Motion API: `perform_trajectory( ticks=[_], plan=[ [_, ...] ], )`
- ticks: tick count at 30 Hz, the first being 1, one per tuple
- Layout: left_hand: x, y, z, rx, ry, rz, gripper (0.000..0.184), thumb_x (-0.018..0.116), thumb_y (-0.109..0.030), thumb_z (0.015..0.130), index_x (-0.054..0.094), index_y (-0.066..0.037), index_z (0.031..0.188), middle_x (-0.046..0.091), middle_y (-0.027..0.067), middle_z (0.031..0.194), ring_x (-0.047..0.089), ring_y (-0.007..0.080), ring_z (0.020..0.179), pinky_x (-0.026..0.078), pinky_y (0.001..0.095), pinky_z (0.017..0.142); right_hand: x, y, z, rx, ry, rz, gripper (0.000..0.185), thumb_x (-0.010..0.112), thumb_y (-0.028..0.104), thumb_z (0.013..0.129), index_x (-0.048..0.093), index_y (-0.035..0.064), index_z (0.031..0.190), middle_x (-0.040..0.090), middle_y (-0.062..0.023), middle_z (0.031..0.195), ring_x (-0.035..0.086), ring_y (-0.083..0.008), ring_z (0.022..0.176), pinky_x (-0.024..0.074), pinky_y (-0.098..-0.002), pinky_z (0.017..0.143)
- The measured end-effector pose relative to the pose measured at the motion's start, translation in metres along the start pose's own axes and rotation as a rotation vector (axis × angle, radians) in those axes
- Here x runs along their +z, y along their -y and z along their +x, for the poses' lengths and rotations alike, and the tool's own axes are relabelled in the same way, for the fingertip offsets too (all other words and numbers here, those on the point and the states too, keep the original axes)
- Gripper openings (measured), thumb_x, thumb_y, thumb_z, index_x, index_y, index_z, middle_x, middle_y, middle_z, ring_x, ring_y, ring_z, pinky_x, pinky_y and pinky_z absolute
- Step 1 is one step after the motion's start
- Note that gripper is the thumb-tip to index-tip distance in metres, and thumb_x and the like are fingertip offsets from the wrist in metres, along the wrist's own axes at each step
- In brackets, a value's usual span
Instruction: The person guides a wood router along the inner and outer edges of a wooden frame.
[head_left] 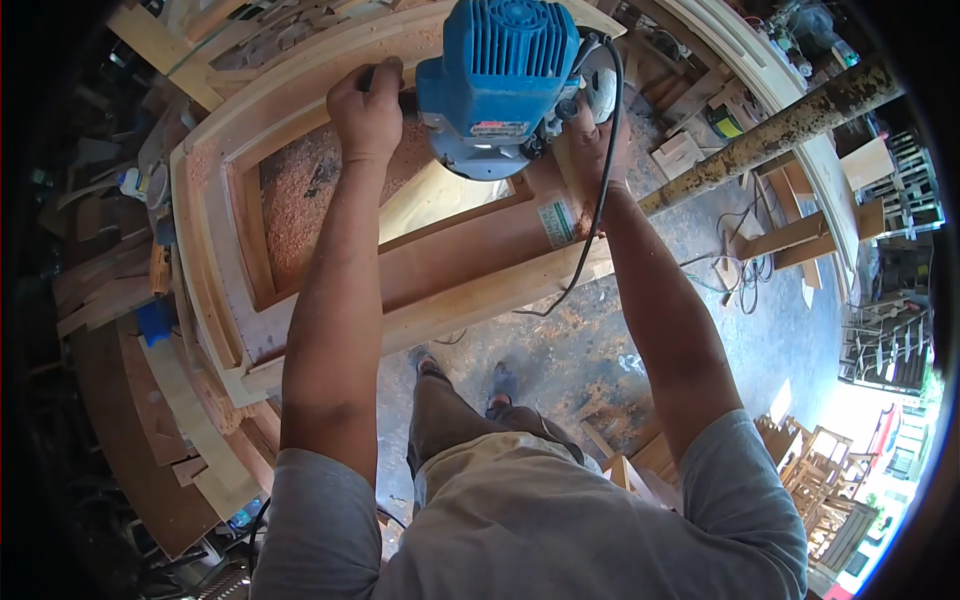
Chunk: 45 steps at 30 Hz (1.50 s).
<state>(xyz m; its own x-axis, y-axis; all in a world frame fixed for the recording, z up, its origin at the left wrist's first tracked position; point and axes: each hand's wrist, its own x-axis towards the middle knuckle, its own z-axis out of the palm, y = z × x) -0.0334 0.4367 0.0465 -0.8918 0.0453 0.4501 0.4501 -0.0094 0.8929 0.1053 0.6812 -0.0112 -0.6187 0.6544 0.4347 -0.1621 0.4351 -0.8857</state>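
Observation:
A blue power router (508, 75) stands over the far rail of a wooden frame (450, 255). My left hand (367, 112) is wrapped round the router's left handle, whose dark end shows above the fingers. On the other side my right hand (597, 150) grips the right handle, partly hidden behind the router's fittings. A black cord (603, 190) runs from the router's top past my right wrist and down over the frame's near edge. Pinkish shavings (305, 185) lie inside the frame's opening, and a label (556, 222) is stuck on its near rail.
Wood boards (150, 420) are piled at the left. A stained pole (770, 135) slants across the right, near a curved pale frame (835, 215). Tangled cables (745, 265) lie on the dusty floor (560, 345). Wooden furniture pieces (825, 465) stand at the lower right.

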Motion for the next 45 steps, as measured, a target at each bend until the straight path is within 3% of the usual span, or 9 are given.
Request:
perform_trajectory(
  ticks=[11, 18, 21, 25, 28, 31, 34, 36, 45],
  plan=[
    [0.008, 0.003, 0.028, 0.024, 0.002, 0.026, 0.03, 0.07, -0.025, 0.089, 0.073, 0.005, 0.082, 0.071, 0.0075, 0.074, 0.062, 0.0159, 0.07, 0.049, 0.0312, 0.072, 0.019, -0.007, 0.021, 0.077, -0.017, 0.06, 0.055, 0.074, 0.045, 0.089, 0.064, 0.0004, 0.12, 0.072, -0.0149, 0.094, 0.069, -0.0242, 0.087, 0.0533, -0.0373, 0.081],
    [0.013, 0.013, 0.054, 0.083, 0.014, 0.042, 0.032, 0.071, -0.028, 0.085, 0.074, 0.004, 0.083, 0.073, 0.0083, 0.076, 0.066, 0.0176, 0.073, 0.051, 0.0332, 0.075, 0.037, 0.003, 0.034, -0.013, -0.066, 0.231, 0.043, 0.074, 0.038, 0.09, 0.062, 0.0003, 0.106, 0.069, -0.0082, 0.088, 0.065, -0.0166, 0.082, 0.0529, -0.0329, 0.076],
    [0.016, 0.02, 0.066, 0.033, 0.018, 0.017, 0.031, 0.069, -0.026, 0.091, 0.074, 0.005, 0.084, 0.071, 0.0072, 0.076, 0.064, 0.0154, 0.07, 0.051, 0.0311, 0.07, 0.045, 0.001, 0.045, 0.003, -0.053, 0.346, 0.042, 0.075, 0.035, 0.091, 0.06, 0.0009, 0.11, 0.068, -0.005, 0.089, 0.062, -0.0132, 0.08, 0.0523, -0.0314, 0.072],
    [0.016, 0.03, 0.084, -0.052, 0.035, -0.032, 0.033, 0.07, -0.026, 0.09, 0.074, 0.005, 0.084, 0.071, 0.0078, 0.076, 0.064, 0.0159, 0.07, 0.051, 0.0313, 0.069, 0.047, 0.002, 0.054, 0.067, 0.029, 0.261, 0.041, 0.07, 0.035, 0.095, 0.057, 0.0038, 0.12, 0.063, -0.0026, 0.094, 0.06, -0.0103, 0.079, 0.0504, -0.0273, 0.069],
    [0.017, 0.033, 0.093, 0.015, 0.025, -0.014, 0.033, 0.071, -0.026, 0.09, 0.074, 0.005, 0.083, 0.071, 0.0078, 0.076, 0.064, 0.0158, 0.069, 0.05, 0.031, 0.068, 0.055, 0.0, 0.06, 0.061, 0.013, 0.364, 0.042, 0.07, 0.035, 0.095, 0.057, 0.0032, 0.119, 0.064, -0.0024, 0.095, 0.06, -0.0099, 0.08, 0.0506, -0.0268, 0.07],
    [0.018, 0.034, 0.1, 0.004, 0.022, 0.015, 0.033, 0.07, -0.026, 0.09, 0.074, 0.005, 0.082, 0.071, 0.0077, 0.076, 0.064, 0.0159, 0.069, 0.05, 0.0313, 0.068, 0.059, -0.006, 0.069, 0.038, -0.017, 0.316, 0.044, 0.076, 0.038, 0.087, 0.062, 0.0009, 0.107, 0.066, -0.005, 0.087, 0.06, -0.0126, 0.078, 0.0511, -0.0307, 0.07],
    [0.02, 0.033, 0.105, 0.052, 0.009, -0.008, 0.033, 0.07, -0.026, 0.09, 0.074, 0.005, 0.082, 0.071, 0.0076, 0.075, 0.064, 0.0158, 0.069, 0.051, 0.0317, 0.068, 0.063, -0.004, 0.073, 0.034, 0.024, 0.31, 0.042, 0.07, 0.034, 0.095, 0.057, 0.0025, 0.118, 0.066, -0.0027, 0.098, 0.062, -0.0101, 0.083, 0.0509, -0.0268, 0.07],
    [0.019, 0.032, 0.108, -0.006, 0.033, 0.007, 0.034, 0.069, -0.027, 0.09, 0.075, 0.005, 0.081, 0.071, 0.0077, 0.075, 0.065, 0.0161, 0.069, 0.051, 0.0319, 0.068, 0.067, -0.002, 0.074, 0.125, -0.056, 0.324, 0.05, 0.076, 0.043, 0.085, 0.063, 0.0009, 0.108, 0.068, -0.0081, 0.086, 0.064, -0.0179, 0.079, 0.0534, -0.034, 0.075],
    [0.021, 0.036, 0.127, 0.056, 0.044, 0.137, 0.036, 0.067, -0.031, 0.089, 0.076, 0.003, 0.083, 0.073, 0.0103, 0.077, 0.066, 0.0183, 0.073, 0.052, 0.033, 0.072, 0.075, -0.017, 0.084, 0.072, -0.115, 0.097, 0.063, 0.072, 0.057, 0.084, 0.065, 0.0014, 0.112, 0.073, -0.016, 0.093, 0.071, -0.0296, 0.089, 0.0539, -0.0399, 0.084]
  ],
)
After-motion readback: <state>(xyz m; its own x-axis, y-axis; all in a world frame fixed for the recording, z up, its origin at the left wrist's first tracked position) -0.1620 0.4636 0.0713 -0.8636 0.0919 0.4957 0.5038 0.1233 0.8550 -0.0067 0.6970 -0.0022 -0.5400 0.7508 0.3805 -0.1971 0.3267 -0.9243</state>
